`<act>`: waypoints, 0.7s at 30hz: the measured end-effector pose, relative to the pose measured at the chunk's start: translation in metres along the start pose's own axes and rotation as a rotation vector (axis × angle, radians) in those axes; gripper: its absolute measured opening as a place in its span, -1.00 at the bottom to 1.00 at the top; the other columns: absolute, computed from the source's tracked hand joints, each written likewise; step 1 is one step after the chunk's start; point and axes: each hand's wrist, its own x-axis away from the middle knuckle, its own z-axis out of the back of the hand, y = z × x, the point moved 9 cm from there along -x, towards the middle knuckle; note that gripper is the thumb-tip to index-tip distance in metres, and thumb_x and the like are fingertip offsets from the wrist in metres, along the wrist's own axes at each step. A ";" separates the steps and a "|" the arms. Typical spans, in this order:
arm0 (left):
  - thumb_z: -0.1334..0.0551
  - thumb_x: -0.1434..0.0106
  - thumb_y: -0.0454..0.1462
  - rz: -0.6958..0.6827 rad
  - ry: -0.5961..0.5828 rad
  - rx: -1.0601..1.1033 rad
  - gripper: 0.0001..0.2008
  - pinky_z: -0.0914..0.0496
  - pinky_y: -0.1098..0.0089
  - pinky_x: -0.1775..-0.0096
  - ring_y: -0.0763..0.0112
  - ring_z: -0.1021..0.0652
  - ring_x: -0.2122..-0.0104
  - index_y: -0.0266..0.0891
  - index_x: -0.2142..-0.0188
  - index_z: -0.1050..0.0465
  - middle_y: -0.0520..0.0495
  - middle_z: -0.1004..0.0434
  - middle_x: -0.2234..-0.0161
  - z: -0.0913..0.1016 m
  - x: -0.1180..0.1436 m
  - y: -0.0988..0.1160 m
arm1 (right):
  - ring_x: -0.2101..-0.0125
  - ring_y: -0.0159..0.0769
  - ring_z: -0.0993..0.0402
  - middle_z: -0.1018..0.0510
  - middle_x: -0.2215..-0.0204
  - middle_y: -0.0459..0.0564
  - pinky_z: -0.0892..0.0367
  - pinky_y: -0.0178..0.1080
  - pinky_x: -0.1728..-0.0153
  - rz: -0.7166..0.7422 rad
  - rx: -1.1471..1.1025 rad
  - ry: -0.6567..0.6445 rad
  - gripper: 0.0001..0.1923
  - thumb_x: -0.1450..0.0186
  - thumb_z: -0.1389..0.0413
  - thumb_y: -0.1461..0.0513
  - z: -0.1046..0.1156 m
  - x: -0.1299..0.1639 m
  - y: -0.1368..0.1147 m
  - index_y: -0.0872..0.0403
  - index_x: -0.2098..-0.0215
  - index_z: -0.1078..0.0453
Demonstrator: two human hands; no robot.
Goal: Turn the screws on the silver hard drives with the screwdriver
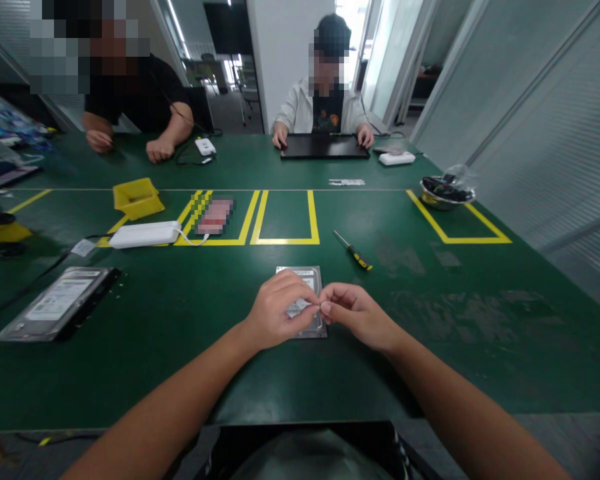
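A silver hard drive (pixel 300 275) lies flat on the green table (pixel 190 347) straight in front of me. My left hand (pixel 276 309) rests over its left half with the fingers curled. My right hand (pixel 353 313) is at the drive's right edge, thumb and forefinger pinched together on something tiny that I cannot make out. The fingertips of both hands nearly meet above the drive's right side. A small screwdriver (pixel 353 251) with a yellow and black handle lies on the table just beyond and to the right of the drive.
A second hard drive (pixel 55 303) lies at left. Behind it are a white box with a cable (pixel 145 234) and a yellow bin (pixel 135 197). A metal bowl (pixel 446 191) stands at right. Two people sit across the table, one at a black keyboard (pixel 325 147).
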 end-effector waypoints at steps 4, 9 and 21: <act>-0.29 -0.24 -0.34 0.042 -0.031 0.055 -0.98 -0.36 0.31 0.22 0.37 -0.48 0.35 -0.25 0.31 -0.48 -0.02 -0.56 0.39 -0.002 0.000 -0.003 | 0.47 -0.44 -0.28 -0.38 0.51 -0.15 -0.19 -0.34 0.40 0.005 0.017 -0.031 -0.69 -0.30 -0.22 0.04 -0.002 0.000 0.000 0.13 0.35 -0.38; -0.30 -0.24 -0.34 0.064 -0.025 0.084 -0.99 -0.38 0.31 0.23 0.38 -0.49 0.35 -0.25 0.31 -0.50 -0.03 -0.57 0.39 -0.001 -0.001 -0.004 | 0.47 -0.44 -0.26 -0.36 0.51 -0.15 -0.17 -0.34 0.41 0.023 0.050 -0.033 -0.71 -0.34 -0.18 0.05 -0.001 0.001 -0.003 0.13 0.34 -0.37; -0.33 -0.26 -0.36 -0.001 -0.012 0.091 -0.94 -0.39 0.29 0.19 0.41 -0.57 0.36 -0.22 0.25 -0.56 -0.02 -0.63 0.37 0.000 -0.001 -0.004 | 0.47 -0.44 -0.22 -0.32 0.51 -0.16 -0.16 -0.33 0.40 0.047 0.118 -0.012 -0.70 -0.38 -0.12 0.05 0.000 0.001 -0.004 0.12 0.33 -0.33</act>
